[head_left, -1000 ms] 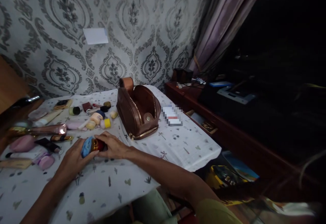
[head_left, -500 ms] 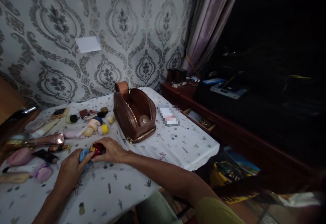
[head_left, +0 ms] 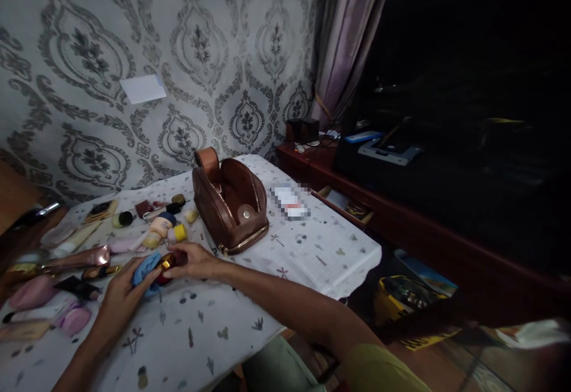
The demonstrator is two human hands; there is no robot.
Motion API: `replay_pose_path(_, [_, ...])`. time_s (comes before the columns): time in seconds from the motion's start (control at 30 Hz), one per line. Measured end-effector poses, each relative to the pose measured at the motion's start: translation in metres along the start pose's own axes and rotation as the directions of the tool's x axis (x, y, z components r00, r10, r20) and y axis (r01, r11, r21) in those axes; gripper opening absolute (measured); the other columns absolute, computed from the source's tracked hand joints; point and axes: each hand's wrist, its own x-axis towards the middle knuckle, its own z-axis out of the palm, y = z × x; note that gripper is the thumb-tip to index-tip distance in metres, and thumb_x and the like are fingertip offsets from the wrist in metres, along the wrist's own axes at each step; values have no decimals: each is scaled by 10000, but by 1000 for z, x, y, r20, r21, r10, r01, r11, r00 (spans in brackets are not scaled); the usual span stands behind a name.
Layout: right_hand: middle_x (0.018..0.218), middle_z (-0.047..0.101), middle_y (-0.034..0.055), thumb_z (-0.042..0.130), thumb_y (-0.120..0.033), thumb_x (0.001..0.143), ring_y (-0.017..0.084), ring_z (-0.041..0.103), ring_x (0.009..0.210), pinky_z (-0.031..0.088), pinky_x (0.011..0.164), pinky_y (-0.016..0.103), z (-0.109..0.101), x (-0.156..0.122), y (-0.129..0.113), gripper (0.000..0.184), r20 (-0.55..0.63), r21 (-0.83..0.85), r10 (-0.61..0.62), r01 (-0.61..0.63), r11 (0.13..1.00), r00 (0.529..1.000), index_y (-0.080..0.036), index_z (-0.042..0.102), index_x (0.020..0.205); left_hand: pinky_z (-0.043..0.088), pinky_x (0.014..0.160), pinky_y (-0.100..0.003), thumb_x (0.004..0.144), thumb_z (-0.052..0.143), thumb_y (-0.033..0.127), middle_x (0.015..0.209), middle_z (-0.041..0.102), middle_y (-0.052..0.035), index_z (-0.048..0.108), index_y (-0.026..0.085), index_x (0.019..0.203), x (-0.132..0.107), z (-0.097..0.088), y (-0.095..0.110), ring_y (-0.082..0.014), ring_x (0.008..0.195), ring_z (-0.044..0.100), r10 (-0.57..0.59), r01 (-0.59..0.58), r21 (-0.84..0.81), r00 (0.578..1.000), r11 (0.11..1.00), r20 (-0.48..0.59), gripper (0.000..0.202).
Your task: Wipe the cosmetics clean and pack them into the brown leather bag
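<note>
Low in the left half of the frame, both hands meet over the patterned tabletop [head_left: 232, 326]. The left hand [head_left: 119, 294] has its fingers curled around a blue cloth [head_left: 143, 268], pressed to a small red-and-gold container [head_left: 166, 264], apparently to rub its surface. The right hand [head_left: 193, 261] pinches that container from the other side, fingers closed on it, likely to steady it. Just above stands an unzipped brown leather pouch [head_left: 229, 201]; scattered cosmetics [head_left: 156, 234] lie at left.
</note>
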Motion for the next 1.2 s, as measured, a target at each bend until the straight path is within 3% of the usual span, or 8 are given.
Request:
replay_pose_path(0.2, [827,598,-32,890,-336,599,114,562,760,454,672,209,-3,-2,-7,541,3,-133,11,-10,991,1000,-162,664,1059,535,843,-373,764,564,686,999,729,-82,672,176,1027,-5,15,-4,-271,928,675,-90,91,12,994,996,-55,584])
replay_pose_path(0.33, [747,576,-69,921,-324,534,112,557,679,460,619,212,0,-9,-16,668,-34,-256,44,-51,965,998,-197,618,1116,531,845,-379,799,531,686,971,713,-84,671,176,1002,-9,22,3,-265,897,666,-37,42,99,998,994,-54,566])
replay_pose_path(0.5, [875,626,-30,892,-309,596,152,617,798,516,729,262,-2,-13,-23,820,11,-332,-17,20,943,1000,-196,526,1321,523,787,-368,840,484,681,927,694,-81,661,191,968,-10,22,7,-266,856,661,59,-47,194,997,980,-58,536])
replay_pose_path(0.63, [1023,633,15,869,-276,636,170,630,931,531,819,263,-3,-11,-21,671,78,-276,-54,74,958,995,-183,603,1246,493,728,-356,867,420,692,825,652,-64,625,196,859,-12,16,7,-257,775,638,61,-32,285,994,958,-95,537])
replay_pose_path(0.77, [957,577,-11,862,-300,644,104,599,698,557,554,205,0,-9,-13,645,125,7,82,-84,996,989,-184,570,1207,464,687,-336,895,381,676,739,594,-34,573,215,775,-13,14,13,-236,708,609,55,-8,328,989,945,-134,513])
replay_pose_path(0.87, [921,558,-22,906,-331,565,91,576,631,534,450,185,2,-10,-10,762,102,57,117,-123,991,988,-188,533,1214,461,696,-335,904,384,661,751,597,-39,562,217,772,-14,17,16,-238,723,606,91,-33,341,984,939,-155,497])
replay_pose_path(1.0, [964,563,-7,909,-350,565,94,582,651,509,436,163,-1,-12,-15,869,86,-32,84,-81,996,993,-223,493,1317,486,763,-340,908,435,622,866,645,-62,614,199,892,-15,20,11,-248,820,628,154,-103,302,977,948,-149,460])
replay_pose_path(1.2, [855,582,-29,838,-316,687,69,552,588,487,476,161,-5,-11,-20,553,115,-38,43,-39,999,992,-191,630,1184,501,902,-369,958,377,493,1097,646,-108,625,162,1151,-19,22,2,-264,1026,624,209,-181,269,975,946,-79,457])
